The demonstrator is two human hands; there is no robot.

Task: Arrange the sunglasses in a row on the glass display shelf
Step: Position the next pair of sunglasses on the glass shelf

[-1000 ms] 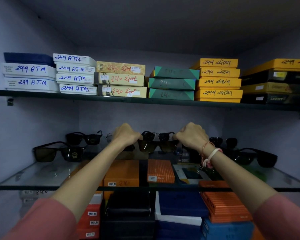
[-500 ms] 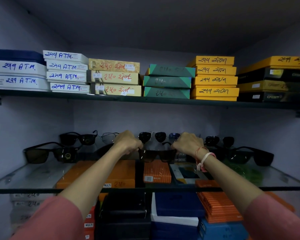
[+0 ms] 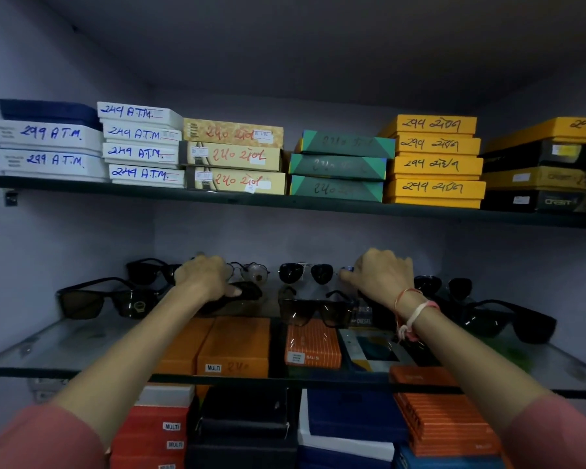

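Sunglasses are about half sorted on the clear glass display shelf [image 3: 31, 346], I'd say. A back row near the wall looks lined up already: a black thick-framed pair [image 3: 146, 270], a thin wire-framed pair [image 3: 251, 270], dark aviators [image 3: 305, 273] and another dark round-lensed pair [image 3: 444, 286]. The front is messier. A big black rectangular pair with brown lenses [image 3: 105, 301] sits angled far left, a dark square-lensed pair [image 3: 315, 311] rests mid-shelf, and a chunky black pair [image 3: 508, 321] is far right.

My left hand [image 3: 203, 277] has its fingers curled around a dark pair [image 3: 247, 292], thumb on top. My right hand [image 3: 381, 275] is mostly closed, fingertips pinching something small and bluish [image 3: 347, 269]; can't tell what exactly. Front pairs need straightening, I reckon.
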